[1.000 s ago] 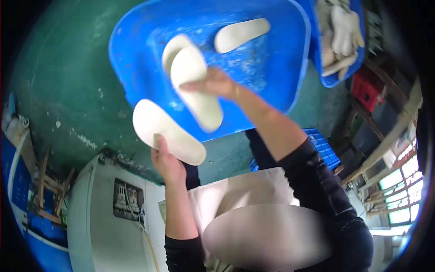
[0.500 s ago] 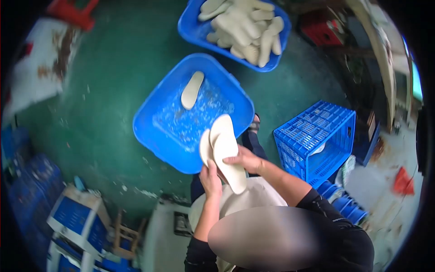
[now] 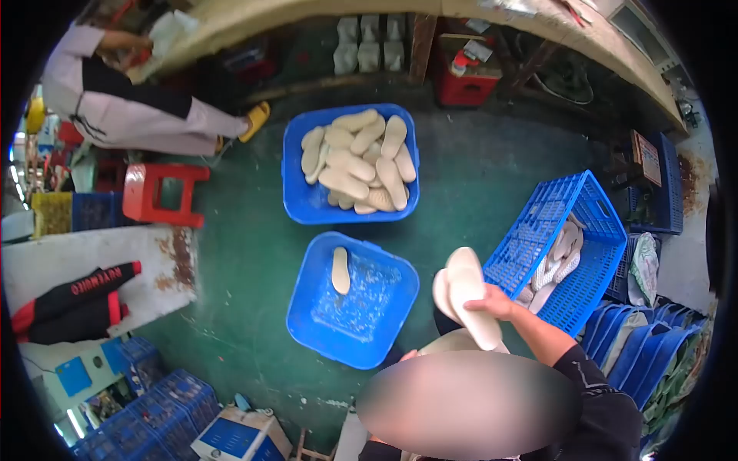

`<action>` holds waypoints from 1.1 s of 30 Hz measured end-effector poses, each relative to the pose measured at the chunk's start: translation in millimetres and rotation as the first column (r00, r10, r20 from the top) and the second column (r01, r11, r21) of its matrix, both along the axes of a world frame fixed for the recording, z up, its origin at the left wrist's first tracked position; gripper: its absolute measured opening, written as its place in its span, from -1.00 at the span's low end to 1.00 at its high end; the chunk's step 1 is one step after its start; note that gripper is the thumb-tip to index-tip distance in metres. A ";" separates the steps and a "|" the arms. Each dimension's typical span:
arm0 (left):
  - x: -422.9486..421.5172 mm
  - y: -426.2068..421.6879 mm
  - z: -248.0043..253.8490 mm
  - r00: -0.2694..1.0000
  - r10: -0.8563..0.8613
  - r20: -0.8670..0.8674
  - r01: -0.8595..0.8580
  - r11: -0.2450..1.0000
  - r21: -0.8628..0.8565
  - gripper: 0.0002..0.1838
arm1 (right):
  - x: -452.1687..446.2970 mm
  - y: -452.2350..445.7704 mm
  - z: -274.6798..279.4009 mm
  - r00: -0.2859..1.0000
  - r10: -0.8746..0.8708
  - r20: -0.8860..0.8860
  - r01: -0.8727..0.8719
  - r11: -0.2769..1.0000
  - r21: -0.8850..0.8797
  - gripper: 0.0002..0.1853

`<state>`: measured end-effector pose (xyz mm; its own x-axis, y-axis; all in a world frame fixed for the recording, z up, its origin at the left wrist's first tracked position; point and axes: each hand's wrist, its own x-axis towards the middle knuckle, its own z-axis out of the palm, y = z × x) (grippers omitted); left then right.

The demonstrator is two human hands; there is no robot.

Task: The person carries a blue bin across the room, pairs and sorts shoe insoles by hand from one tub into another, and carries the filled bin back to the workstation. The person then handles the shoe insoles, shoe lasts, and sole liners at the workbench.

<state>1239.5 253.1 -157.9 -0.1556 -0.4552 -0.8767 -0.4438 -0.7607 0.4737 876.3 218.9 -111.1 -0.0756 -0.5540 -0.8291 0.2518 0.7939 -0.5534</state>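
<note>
Cream insoles [image 3: 467, 290] are stacked in my right hand [image 3: 496, 303], which is closed around them with the thumb on top. Only a small part of my left hand [image 3: 410, 355] shows beside the blurred oval, so its fingers are hidden. To the left of the insoles stands a blue tub [image 3: 354, 307] with a single insole [image 3: 340, 270] lying in it. Beyond it, a second blue tub [image 3: 292, 184] holds a heap of several insoles [image 3: 357, 157].
A tilted blue crate [image 3: 588, 269] with pale pieces inside stands at the right. A red stool [image 3: 165, 188] and another person [image 3: 146, 115] at a bench are at the upper left. A red box [image 3: 465, 81] sits under the long bench [image 3: 492, 9].
The view has swung to the right and widened. The insoles are now held up by my right hand near the crate, and my left hand has gone from them to beside the blurred oval.
</note>
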 end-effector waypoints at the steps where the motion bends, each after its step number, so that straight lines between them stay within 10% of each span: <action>1: -4.3 0.5 -5.0 0.999 -0.013 0.040 0.013 1.000 0.016 -0.59 | -30.8 9.1 8.3 0.994 -0.033 -0.108 0.036 0.999 0.025 -0.37; 4: -0.1 9.0 -22.5 0.987 -0.079 0.143 0.079 0.997 0.002 -0.60 | -116.1 62.3 15.3 0.877 -0.062 -0.477 0.066 0.998 -0.008 -0.44; 6: 6.6 -1.7 -21.7 0.962 -0.159 0.224 0.158 0.987 0.020 -0.57 | -171.3 167.3 -80.2 0.685 -0.047 -0.727 0.191 0.974 0.118 -0.40; 10: 6.4 -38.6 7.1 0.909 -0.260 0.326 0.287 0.957 -0.037 -0.51 | -207.0 245.2 -38.2 0.677 -0.273 -0.683 0.478 0.869 0.126 -0.45; 19: -0.9 -95.1 9.0 0.932 -0.185 0.312 0.212 0.976 -0.056 -0.41 | -215.8 315.7 -17.3 0.415 0.114 -0.903 0.665 0.639 0.386 -0.16; 23: -12.5 -120.6 11.7 0.911 -0.288 0.296 0.317 0.947 -0.055 -0.39 | -200.5 262.3 0.8 0.392 0.257 -0.883 0.676 0.570 0.467 -0.08; 26: -13.8 -142.6 8.5 0.939 -0.248 0.239 0.274 0.959 -0.078 -0.39 | -175.2 227.7 -15.7 0.421 0.243 -0.874 0.405 0.812 0.421 -0.16; 31: 12.5 -204.2 -13.5 0.935 -0.271 0.227 0.290 0.955 -0.053 -0.39 | -125.4 122.0 -23.8 0.618 0.266 -0.740 0.191 0.862 0.470 -0.40; 33: 33.6 -227.8 -12.6 0.923 -0.293 0.251 0.313 0.949 -0.041 -0.40 | -112.9 127.7 -116.7 0.699 0.012 -0.715 0.243 0.936 0.253 -0.48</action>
<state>1273.1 25.3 -170.5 -0.0876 -0.4883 -0.8683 -0.7543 -0.5368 0.3780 763.3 346.6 -227.8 -0.7451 -0.2288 -0.6264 -0.0035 0.9406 -0.3394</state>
